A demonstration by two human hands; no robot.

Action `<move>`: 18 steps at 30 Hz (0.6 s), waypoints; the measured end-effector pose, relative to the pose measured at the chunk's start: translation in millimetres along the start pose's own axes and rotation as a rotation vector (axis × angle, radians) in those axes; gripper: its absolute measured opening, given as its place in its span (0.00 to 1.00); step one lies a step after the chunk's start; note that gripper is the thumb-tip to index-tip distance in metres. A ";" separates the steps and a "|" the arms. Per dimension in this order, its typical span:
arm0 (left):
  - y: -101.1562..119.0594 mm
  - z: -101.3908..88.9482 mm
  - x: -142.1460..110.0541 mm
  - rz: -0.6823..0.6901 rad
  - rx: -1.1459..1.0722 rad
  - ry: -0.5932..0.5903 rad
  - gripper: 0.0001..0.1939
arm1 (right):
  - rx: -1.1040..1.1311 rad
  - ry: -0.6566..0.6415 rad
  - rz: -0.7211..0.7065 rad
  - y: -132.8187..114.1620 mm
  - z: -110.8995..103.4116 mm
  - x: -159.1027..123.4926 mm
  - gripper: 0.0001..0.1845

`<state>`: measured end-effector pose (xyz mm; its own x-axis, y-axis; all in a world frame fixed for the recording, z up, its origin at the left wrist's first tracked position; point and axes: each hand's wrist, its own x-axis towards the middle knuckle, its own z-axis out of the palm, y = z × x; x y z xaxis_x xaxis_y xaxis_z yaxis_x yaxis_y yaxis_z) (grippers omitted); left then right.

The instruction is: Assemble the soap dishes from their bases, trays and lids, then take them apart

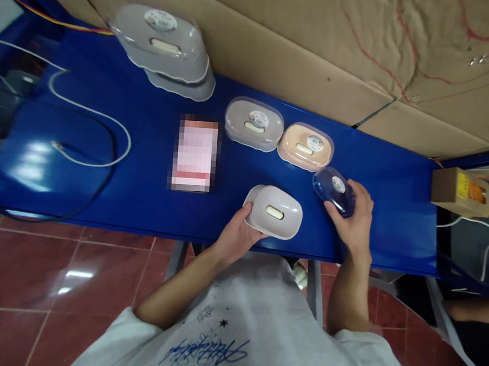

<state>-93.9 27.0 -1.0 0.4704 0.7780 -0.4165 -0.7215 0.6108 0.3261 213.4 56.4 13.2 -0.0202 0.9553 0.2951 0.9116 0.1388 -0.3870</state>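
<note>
My left hand (241,232) grips a light grey oval soap dish (286,207) by its left end, near the table's front edge. A cream-coloured slot piece (275,212) shows in the middle of that dish, which has no cover over it. To the right, my right hand (356,217) has its thumb and fingers around a clear plastic lid (331,188) with a round white label. The lid is apart from the dish, close to the table top. Just beyond the lid lies a peach soap dish (300,145) under a clear lid, and beside it a grey lidded soap dish (242,127).
A stack of larger grey lidded dishes (164,62) stands at the back left. A pixelated rectangular item (194,155) lies left of centre. White cable (103,113) loops over the blue table (152,199). A small cardboard box (455,193) sits beyond the right edge.
</note>
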 end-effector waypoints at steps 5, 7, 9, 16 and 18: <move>-3.5 -3.0 0.9 -0.010 0.022 -0.043 0.31 | 0.208 -0.125 -0.058 -74.0 12.1 -36.8 0.43; -5.0 -4.7 0.6 -0.004 0.040 -0.062 0.33 | 0.238 -0.199 -0.104 -94.8 18.0 -43.4 0.45; -6.1 -6.1 0.4 0.003 0.060 -0.078 0.35 | 0.262 -0.221 -0.117 -104.4 23.0 -45.4 0.46; -8.8 -6.2 1.7 0.041 0.058 -0.086 0.33 | 0.277 -0.178 -0.270 -94.8 28.3 -39.6 0.49; -9.0 -5.4 1.4 0.058 0.046 -0.076 0.32 | 0.293 -0.191 -0.251 -94.7 29.9 -38.0 0.49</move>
<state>-89.5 21.8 -9.1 0.4664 0.8203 -0.3310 -0.7257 0.5688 0.3872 115.6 14.7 12.5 -0.3278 0.9097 0.2551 0.7142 0.4153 -0.5635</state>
